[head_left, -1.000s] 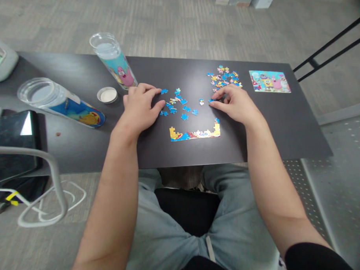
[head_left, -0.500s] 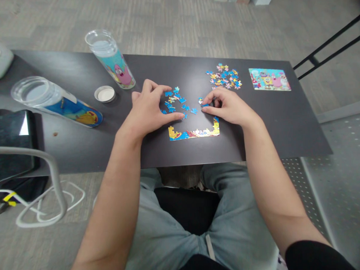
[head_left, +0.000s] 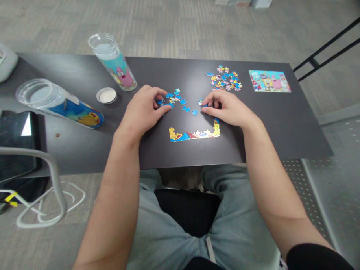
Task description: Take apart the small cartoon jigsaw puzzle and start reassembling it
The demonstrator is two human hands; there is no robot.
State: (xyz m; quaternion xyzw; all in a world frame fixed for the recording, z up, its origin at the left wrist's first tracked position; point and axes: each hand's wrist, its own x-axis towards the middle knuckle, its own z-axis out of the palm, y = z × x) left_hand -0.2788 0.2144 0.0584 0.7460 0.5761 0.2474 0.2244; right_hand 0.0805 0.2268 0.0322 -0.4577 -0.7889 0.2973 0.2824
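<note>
On the dark table (head_left: 271, 128) lies a joined strip of puzzle border (head_left: 194, 133), yellow and blue, turning up at its right end. Above it several loose blue pieces (head_left: 178, 100) are scattered. My left hand (head_left: 143, 110) rests at their left edge, fingers curled and pinching a blue piece. My right hand (head_left: 228, 107) sits just right of them, fingertips pinched on a small blue piece near the strip's upturned end. A second heap of mixed-colour pieces (head_left: 224, 78) lies further back right.
A small cartoon reference picture (head_left: 269, 81) lies at the back right. Two clear cartoon-printed tubes are on the left, one upright (head_left: 114, 62), one lying down (head_left: 57, 102), with a round white lid (head_left: 107, 95) between them. A black case (head_left: 13, 142) and a chair arm (head_left: 36, 163) are at the far left.
My left hand drew back left and curled its fingers onto a piece at the cluster's edge. My right hand slid left from the pile toward the loose blue pieces and stayed pinched.
</note>
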